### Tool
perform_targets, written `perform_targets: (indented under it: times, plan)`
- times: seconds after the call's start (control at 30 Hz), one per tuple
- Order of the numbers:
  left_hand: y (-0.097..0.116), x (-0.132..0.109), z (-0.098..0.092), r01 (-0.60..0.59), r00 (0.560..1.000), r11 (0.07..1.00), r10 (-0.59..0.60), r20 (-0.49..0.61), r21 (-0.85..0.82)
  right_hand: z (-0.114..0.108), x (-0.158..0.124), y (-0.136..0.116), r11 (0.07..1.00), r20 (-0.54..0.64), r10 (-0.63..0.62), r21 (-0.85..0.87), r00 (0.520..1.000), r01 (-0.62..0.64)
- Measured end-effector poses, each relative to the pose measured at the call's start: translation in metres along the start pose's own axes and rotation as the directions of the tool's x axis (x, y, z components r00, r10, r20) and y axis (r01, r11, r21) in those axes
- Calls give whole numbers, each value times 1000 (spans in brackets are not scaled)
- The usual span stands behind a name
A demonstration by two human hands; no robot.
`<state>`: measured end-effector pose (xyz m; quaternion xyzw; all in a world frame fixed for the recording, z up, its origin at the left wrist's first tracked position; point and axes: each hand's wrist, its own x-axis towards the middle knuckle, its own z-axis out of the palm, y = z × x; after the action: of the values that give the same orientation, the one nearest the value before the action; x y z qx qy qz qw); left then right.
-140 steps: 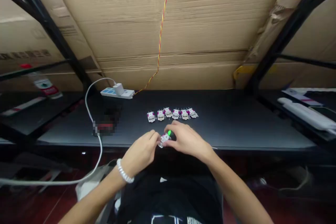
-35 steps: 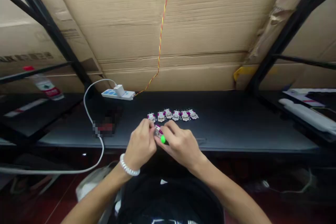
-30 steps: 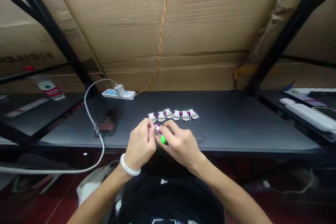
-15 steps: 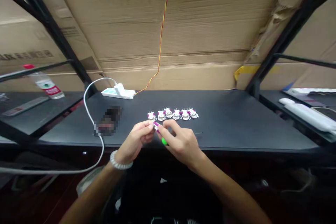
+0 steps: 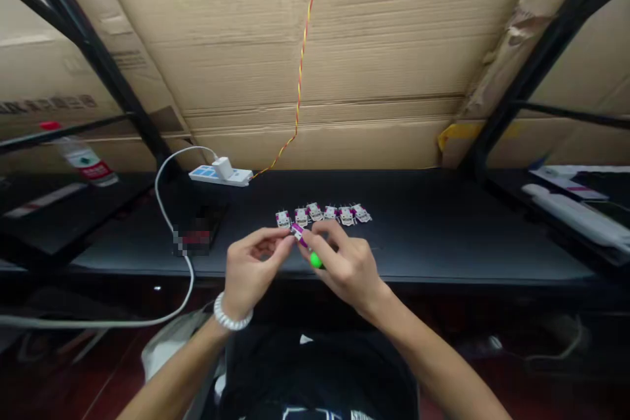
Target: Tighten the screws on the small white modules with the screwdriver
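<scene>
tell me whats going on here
A person is working with both bare hands over a black table. The right hand holds a small green part in its fingers, right by a small white and magenta module. The left hand reaches toward that module with its fingertips. Just beyond the hands, six similar modules stand in a row on the table. A white power strip lies further back on the left.

From my remote post: white plastic modules [image 5: 319, 212] with thin metal pins [image 5: 331, 205] on a matt black bench [image 5: 443, 236], a glossy green plastic knob [image 5: 316, 260] nearer me, a smooth white plastic power strip [image 5: 221, 176] left, rough corrugated cardboard [image 5: 315, 65] beyond.
</scene>
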<state>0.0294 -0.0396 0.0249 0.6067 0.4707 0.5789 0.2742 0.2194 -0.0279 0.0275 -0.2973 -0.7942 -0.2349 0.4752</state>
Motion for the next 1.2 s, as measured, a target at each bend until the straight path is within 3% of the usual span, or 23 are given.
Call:
perform_targets:
  times: [0.17,0.33,0.47,0.63,0.77,0.93,1.07,1.2]
  plan:
    - [-1,1,-1,-206,978,969,209,-9,136,0,0,-1,1000,17,-7,28,1000,7]
    - [-2,-1,-2,-346,933,882,360,16,321,2,-2,-1,1000,29,1,24,1000,-2]
    - [1,0,-4,-378,922,836,380,77,398,2,-1,-1,999,52,-7,34,999,5]
    - [5,7,-7,-363,932,839,317,177,405,2,-2,0,999,83,-1,46,997,-3]
    - [2,10,-9,-269,958,907,216,190,325,2,-4,3,996,80,19,90,997,-26]
    - [0,13,-10,-38,977,990,9,214,133,0,-3,8,993,82,19,113,996,-28]
    - [1,15,-10,134,956,991,-120,268,-32,0,-4,11,991,49,9,130,999,-15]
    - [1,15,-6,353,899,911,-268,345,-213,0,-5,14,985,26,9,170,1000,-13]
